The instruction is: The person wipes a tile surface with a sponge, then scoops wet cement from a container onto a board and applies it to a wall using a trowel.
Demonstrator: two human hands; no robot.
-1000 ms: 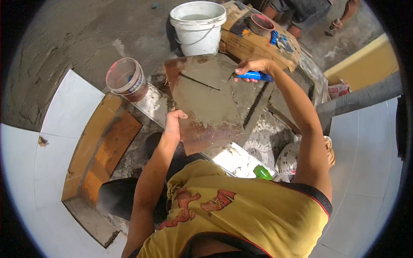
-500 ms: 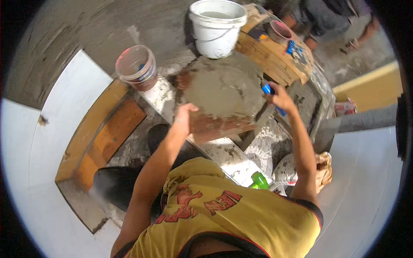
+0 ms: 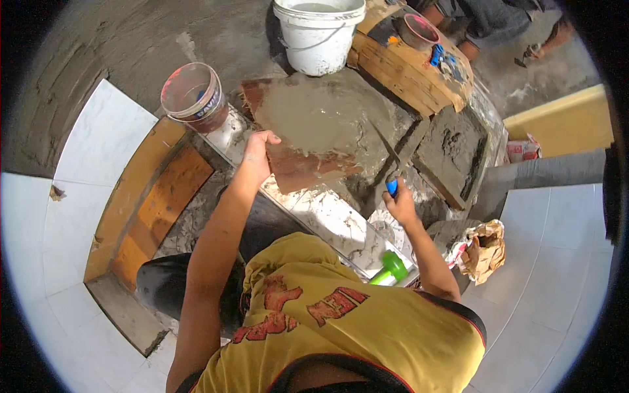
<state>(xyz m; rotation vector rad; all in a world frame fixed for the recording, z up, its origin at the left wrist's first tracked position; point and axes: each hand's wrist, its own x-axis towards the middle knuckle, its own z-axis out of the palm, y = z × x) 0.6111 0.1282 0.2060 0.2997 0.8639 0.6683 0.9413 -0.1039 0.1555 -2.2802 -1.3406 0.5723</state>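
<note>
My left hand [image 3: 257, 157] is closed on the near left edge of a flat reddish-brown slab [image 3: 311, 175], its thumb on top and the other fingers out of sight below. Wet grey mortar [image 3: 306, 121] covers most of the slab's upper face, leaving the near edge bare. To the right, my right hand [image 3: 401, 205] grips a trowel by its blue handle [image 3: 392, 187]. The trowel's narrow blade [image 3: 385, 141] points away from me, over the right part of the mortar; I cannot tell whether it touches.
A white bucket [image 3: 318, 42] stands beyond the slab, a clear plastic tub [image 3: 194, 98] at its left. Wooden boards [image 3: 400, 72] and a mortar-filled frame [image 3: 452, 154] lie right. A green object [image 3: 393, 265] is near me. Another person's hand [image 3: 536, 51] holds a tool at far right.
My right hand has come toward me from the slab's right edge, bringing the trowel with its blade now in plain sight. My left hand keeps its hold. The whole view has shifted slightly.
</note>
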